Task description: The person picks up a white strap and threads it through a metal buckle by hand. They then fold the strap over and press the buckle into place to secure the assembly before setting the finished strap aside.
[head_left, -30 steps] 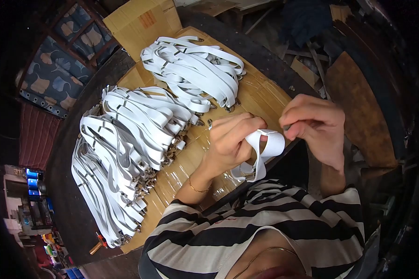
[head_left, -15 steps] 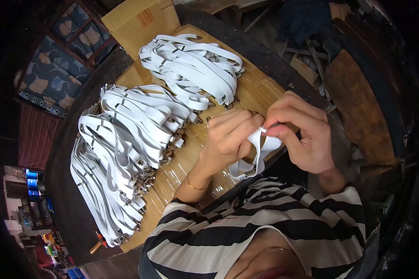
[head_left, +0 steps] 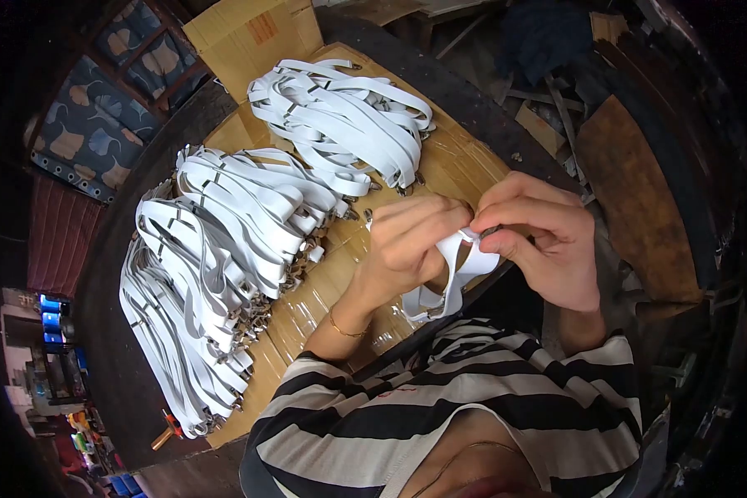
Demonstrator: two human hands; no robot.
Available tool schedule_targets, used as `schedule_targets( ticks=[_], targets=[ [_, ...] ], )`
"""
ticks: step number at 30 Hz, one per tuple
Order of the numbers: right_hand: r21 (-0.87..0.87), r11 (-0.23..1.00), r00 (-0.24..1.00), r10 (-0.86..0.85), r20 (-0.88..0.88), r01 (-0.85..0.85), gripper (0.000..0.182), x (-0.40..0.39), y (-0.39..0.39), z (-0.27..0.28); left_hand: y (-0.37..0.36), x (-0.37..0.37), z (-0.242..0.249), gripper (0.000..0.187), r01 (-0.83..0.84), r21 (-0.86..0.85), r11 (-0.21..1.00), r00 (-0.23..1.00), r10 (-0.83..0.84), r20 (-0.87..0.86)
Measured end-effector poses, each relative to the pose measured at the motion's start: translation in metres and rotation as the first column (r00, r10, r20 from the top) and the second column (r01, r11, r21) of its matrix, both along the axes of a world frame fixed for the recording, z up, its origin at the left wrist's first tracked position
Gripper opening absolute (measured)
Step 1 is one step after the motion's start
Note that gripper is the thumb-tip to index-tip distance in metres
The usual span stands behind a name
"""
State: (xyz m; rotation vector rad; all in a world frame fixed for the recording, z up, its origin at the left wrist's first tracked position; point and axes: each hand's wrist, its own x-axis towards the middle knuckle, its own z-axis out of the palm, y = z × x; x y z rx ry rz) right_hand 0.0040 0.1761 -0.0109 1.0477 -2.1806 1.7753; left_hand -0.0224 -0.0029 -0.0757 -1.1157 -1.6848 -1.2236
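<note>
My left hand (head_left: 413,239) is closed on a white elastic strap (head_left: 476,264), pinching it near one end. Facing it, my right hand (head_left: 549,242) grips a small dark metal clip (head_left: 490,232) between thumb and fingers, right at the strap's end. Below my hands the strap hangs in a loop over the table's near edge. To the left lie several bundles of similar white straps, one nearest bundle (head_left: 261,195) and another farther back (head_left: 349,116), with metal clips (head_left: 257,319) gathered at their ends.
The bundles rest on a flattened cardboard sheet (head_left: 336,307) over a dark table (head_left: 100,349). A tool with a wooden handle (head_left: 164,436) lies at the table's left edge. A raised cardboard flap (head_left: 253,46) stands at the back. Scraps and a brown board (head_left: 639,199) are at the right.
My right hand has shifted slightly downward and right, and more of the dark clip shows between its fingers. My left hand keeps its hold on the strap.
</note>
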Motion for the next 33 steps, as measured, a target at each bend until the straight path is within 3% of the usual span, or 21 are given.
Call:
schedule_targets(
  ticks=[1,2,4,6,8,10,12,13,15,18,24,27,31,33],
  targets=[
    [0.115,0.991,0.987,-0.056,-0.151,0.074,0.012,0.000,0.001,0.002,-0.001,0.001,0.001,0.024,0.002,0.001,1.000,1.000,-0.002,-0.001],
    [0.115,0.990,0.987,-0.059,-0.152,0.077,0.012,0.000,-0.002,0.004,-0.003,0.004,0.004,0.023,-0.048,-0.070,0.996,0.999,0.049,0.015],
    [0.090,0.982,0.937,-0.127,-0.325,0.165,0.015,0.002,-0.010,0.006,-0.001,0.006,0.006,0.023,-0.092,-0.145,0.985,0.995,0.098,0.032],
    [0.073,0.990,0.955,-0.096,-0.280,0.121,0.018,0.000,-0.011,-0.001,0.004,0.004,0.007,0.021,-0.054,-0.031,0.998,0.999,0.054,0.002],
    [-0.168,0.975,0.988,0.136,-0.069,-0.146,0.019,-0.005,-0.012,-0.006,0.003,0.007,0.008,0.019,-0.006,-0.030,1.000,0.998,0.008,0.063],
    [-0.364,0.917,0.972,0.212,0.099,-0.163,0.021,-0.007,-0.003,-0.007,0.002,0.007,0.006,0.017,0.040,-0.022,0.999,0.991,-0.037,0.127],
    [-0.358,0.918,0.975,0.209,0.072,-0.170,0.022,-0.008,0.006,-0.006,0.002,0.005,0.003,0.014,0.141,0.153,0.978,0.969,-0.169,0.183],
    [-0.249,0.962,0.988,0.136,0.080,-0.112,0.022,-0.005,0.009,-0.001,0.002,0.005,0.002,0.013,0.150,0.174,0.973,0.966,-0.182,0.182],
    [-0.083,0.996,0.999,0.014,0.043,-0.010,0.021,-0.001,0.010,0.004,0.002,0.005,0.001,0.012,0.144,0.162,0.976,0.971,-0.171,0.168],
    [-0.013,0.998,0.995,-0.068,-0.070,0.067,0.019,0.001,0.008,0.001,0.002,0.007,0.001,0.011,0.127,0.145,0.981,0.977,-0.149,0.152],
    [0.019,1.000,0.993,-0.019,-0.117,0.021,0.016,-0.001,0.007,0.003,0.001,0.005,-0.001,0.014,0.191,0.154,0.969,0.972,-0.209,0.111],
    [0.105,0.992,0.970,-0.041,-0.240,0.068,0.016,0.002,0.003,0.007,-0.001,0.010,0.004,0.015,0.160,0.166,0.973,0.976,-0.181,0.124],
    [0.107,0.991,0.966,-0.054,-0.251,0.083,0.015,-0.005,0.002,-0.001,-0.005,0.015,0.010,0.014,0.068,0.073,0.995,0.993,-0.075,0.090],
    [-0.032,0.985,0.986,0.170,0.005,-0.169,0.014,-0.012,0.007,-0.006,-0.006,0.017,0.011,0.016,0.050,0.019,0.999,0.999,-0.050,0.015]
  ],
)
